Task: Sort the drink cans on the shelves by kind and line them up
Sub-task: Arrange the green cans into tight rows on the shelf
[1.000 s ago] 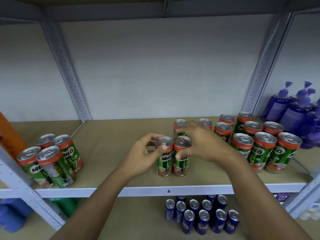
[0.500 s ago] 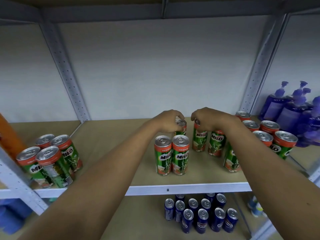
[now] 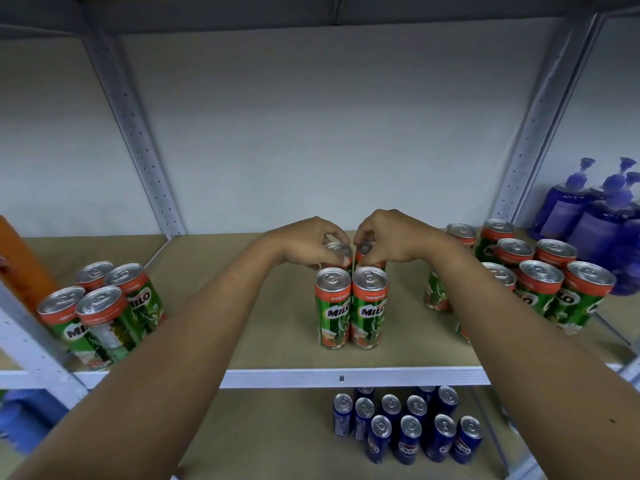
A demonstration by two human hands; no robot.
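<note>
Two green-and-red Milo cans (image 3: 350,308) stand side by side at the middle of the tan shelf (image 3: 270,341). Right behind them stand two more Milo cans. My left hand (image 3: 308,242) grips the rim of the left rear can (image 3: 337,252). The right rear can (image 3: 363,251) is gripped at its top by my right hand (image 3: 388,239). A cluster of several Milo cans (image 3: 100,306) sits at the shelf's left end, and another cluster of several (image 3: 540,275) at the right, partly hidden by my right forearm.
Several blue cans (image 3: 408,424) stand in rows on the shelf below. Purple pump bottles (image 3: 602,216) fill the bay to the right. An orange object (image 3: 20,258) leans at the far left. Perforated grey uprights (image 3: 138,140) frame the bay; a white rail (image 3: 346,375) edges the shelf.
Both hands reached back to cans near the right cluster, took one each, and brought them together directly behind the front pair in the middle.
</note>
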